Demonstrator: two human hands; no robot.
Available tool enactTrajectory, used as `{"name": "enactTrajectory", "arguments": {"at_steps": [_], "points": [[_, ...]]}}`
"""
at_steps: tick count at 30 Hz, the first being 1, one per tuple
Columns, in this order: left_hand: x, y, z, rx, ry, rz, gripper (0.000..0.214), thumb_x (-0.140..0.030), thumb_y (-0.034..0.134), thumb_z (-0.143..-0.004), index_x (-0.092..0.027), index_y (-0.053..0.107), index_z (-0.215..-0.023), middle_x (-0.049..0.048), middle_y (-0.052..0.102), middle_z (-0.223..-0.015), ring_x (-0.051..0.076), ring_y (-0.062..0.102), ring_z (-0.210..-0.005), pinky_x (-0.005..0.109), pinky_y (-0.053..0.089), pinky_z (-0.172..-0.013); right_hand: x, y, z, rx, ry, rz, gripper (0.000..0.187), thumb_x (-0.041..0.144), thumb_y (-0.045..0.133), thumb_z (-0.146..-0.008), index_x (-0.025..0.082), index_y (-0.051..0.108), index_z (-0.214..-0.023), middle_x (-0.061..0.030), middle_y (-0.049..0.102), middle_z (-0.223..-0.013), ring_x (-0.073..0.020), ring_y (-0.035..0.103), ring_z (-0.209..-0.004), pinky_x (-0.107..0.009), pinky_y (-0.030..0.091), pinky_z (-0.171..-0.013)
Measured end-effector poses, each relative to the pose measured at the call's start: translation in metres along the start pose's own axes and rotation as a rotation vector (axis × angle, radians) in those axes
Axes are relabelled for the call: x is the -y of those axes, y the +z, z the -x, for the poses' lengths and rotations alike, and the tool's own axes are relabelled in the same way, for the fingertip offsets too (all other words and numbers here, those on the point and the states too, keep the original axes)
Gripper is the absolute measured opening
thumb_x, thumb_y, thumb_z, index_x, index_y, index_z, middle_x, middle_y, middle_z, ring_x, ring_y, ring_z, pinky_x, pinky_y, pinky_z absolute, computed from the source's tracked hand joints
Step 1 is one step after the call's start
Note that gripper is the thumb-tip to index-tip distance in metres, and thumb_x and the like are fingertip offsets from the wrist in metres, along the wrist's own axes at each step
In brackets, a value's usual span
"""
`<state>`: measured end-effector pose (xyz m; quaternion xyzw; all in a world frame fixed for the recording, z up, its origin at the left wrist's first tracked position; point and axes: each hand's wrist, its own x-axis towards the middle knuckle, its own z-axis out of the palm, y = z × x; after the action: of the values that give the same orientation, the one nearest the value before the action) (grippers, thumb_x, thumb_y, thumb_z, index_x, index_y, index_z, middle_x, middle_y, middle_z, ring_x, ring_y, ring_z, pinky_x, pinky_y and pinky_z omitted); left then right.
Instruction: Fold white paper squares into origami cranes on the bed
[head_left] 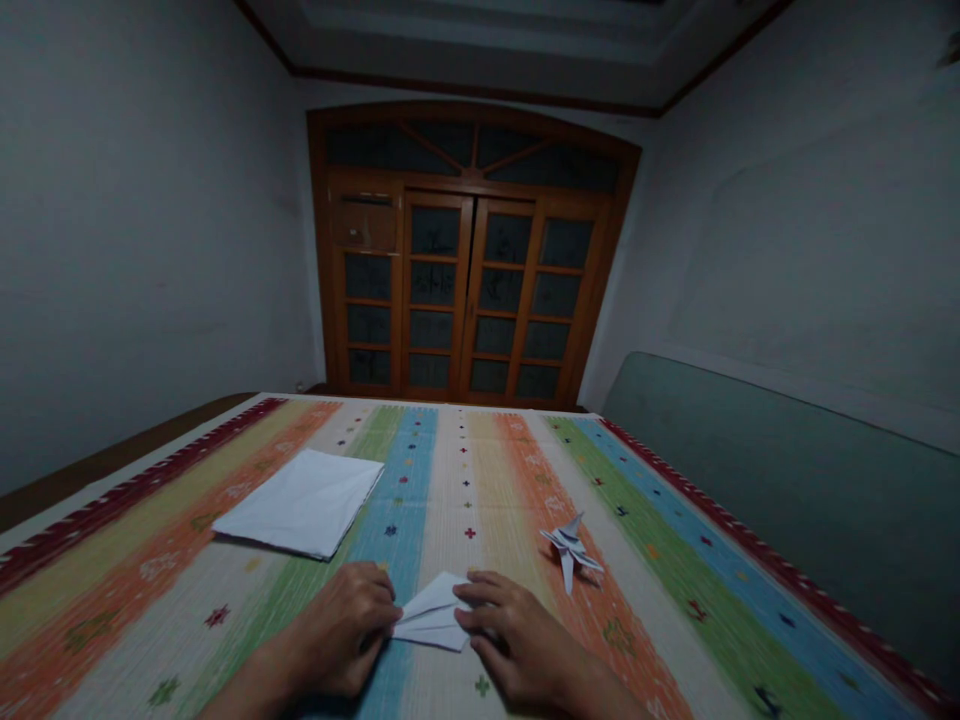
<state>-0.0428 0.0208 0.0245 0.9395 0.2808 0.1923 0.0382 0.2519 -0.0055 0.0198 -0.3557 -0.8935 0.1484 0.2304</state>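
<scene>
A piece of white folded paper [433, 617] lies on the tablecloth between my two hands, with crease lines and layered flaps showing. My left hand [349, 625] is closed, its thumb and forefinger pinching the paper's narrow left corner. On the other side, my right hand [514, 635] holds the right edge, fingertips on top and thumb close to the lower edge. Part of that edge is hidden beneath the fingers. Right of my right hand and farther off stands a folded paper figure [570, 550] with several pointed arms.
A stack of white square paper [304, 505] lies to the left, beyond my left hand. The striped tablecloth [465, 470] covers the table. A pale green padded panel [787, 470] runs along the right side. Wooden glazed doors [469, 290] stand past the far edge.
</scene>
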Motion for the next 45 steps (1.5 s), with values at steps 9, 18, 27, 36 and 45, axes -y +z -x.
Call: {"name": "enactTrajectory", "arguments": {"at_steps": [9, 18, 27, 36, 45], "points": [[-0.012, 0.000, -0.005, -0.015, -0.006, -0.122, 0.019, -0.008, 0.054, -0.077, -0.020, 0.065, -0.085, 0.0067, 0.071, -0.077, 0.025, 0.066, -0.072, 0.035, 0.046, -0.066, -0.010, 0.007, -0.004, -0.031, -0.025, 0.013, 0.020, 0.019, 0.065, -0.093, 0.020, 0.071, -0.113, -0.0130, 0.067, -0.132, -0.0262, 0.061, -0.124, -0.041, 0.050, -0.107], [-0.024, 0.006, -0.013, -0.041, -0.017, -0.073, 0.026, -0.018, 0.064, -0.093, -0.024, 0.063, -0.118, 0.0074, 0.071, -0.103, 0.026, 0.065, -0.091, 0.035, 0.050, -0.077, -0.016, 0.015, -0.009, -0.052, -0.108, 0.125, 0.017, 0.021, 0.054, -0.102, 0.022, 0.069, -0.111, -0.0104, 0.070, -0.123, -0.0228, 0.063, -0.114, -0.035, 0.052, -0.097], [-0.014, 0.022, -0.014, -0.144, 0.046, -0.180, 0.021, -0.015, 0.049, -0.101, -0.019, 0.067, -0.092, 0.0058, 0.076, -0.079, 0.023, 0.069, -0.072, 0.030, 0.051, -0.066, -0.012, 0.013, -0.001, -0.049, 0.007, -0.004, 0.034, 0.025, 0.075, -0.084, 0.021, 0.066, -0.116, -0.0111, 0.065, -0.131, -0.0259, 0.058, -0.122, -0.036, 0.045, -0.106], [-0.021, 0.025, -0.015, -0.271, -0.302, 0.294, 0.025, -0.031, 0.052, -0.101, -0.024, 0.075, -0.097, 0.0035, 0.081, -0.088, 0.021, 0.075, -0.080, 0.027, 0.053, -0.074, -0.012, 0.029, -0.002, -0.174, 0.143, -0.077, 0.015, 0.017, 0.059, -0.088, 0.019, 0.072, -0.096, -0.0069, 0.075, -0.091, -0.0215, 0.067, -0.084, -0.029, 0.049, -0.078], [-0.026, 0.020, -0.028, -0.329, -0.668, 0.849, 0.039, -0.053, 0.071, -0.077, -0.015, 0.079, -0.083, 0.0056, 0.075, -0.069, 0.020, 0.067, -0.060, 0.027, 0.051, -0.057, -0.003, 0.028, -0.017, -0.262, 0.441, -0.551, 0.035, 0.044, 0.064, -0.086, 0.012, 0.074, -0.073, -0.0015, 0.063, -0.065, -0.0169, 0.056, -0.063, -0.024, 0.040, -0.058]]}}
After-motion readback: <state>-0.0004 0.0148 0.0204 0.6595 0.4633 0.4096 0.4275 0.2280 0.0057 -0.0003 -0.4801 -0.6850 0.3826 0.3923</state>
